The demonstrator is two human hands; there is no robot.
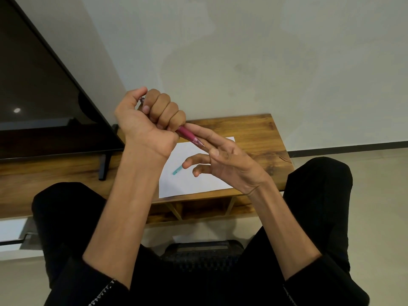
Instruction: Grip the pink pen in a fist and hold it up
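Magenta plastic pen [187, 134], one, frame centre: left hand [145, 122] fisted around its barrel; right hand [223, 160], fingers loose, touches its tip. One white paper sheet [196, 180]; one teal cap [177, 170] on it.

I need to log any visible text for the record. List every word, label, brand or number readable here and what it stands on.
None can be read.
Red plastic pen gripped in the left hand: no legible print; its tip meets the right hand.
White paper sheet on the wooden table: blank.
Small teal cap: unmarked.
Black television screen: dark, no logo visible.
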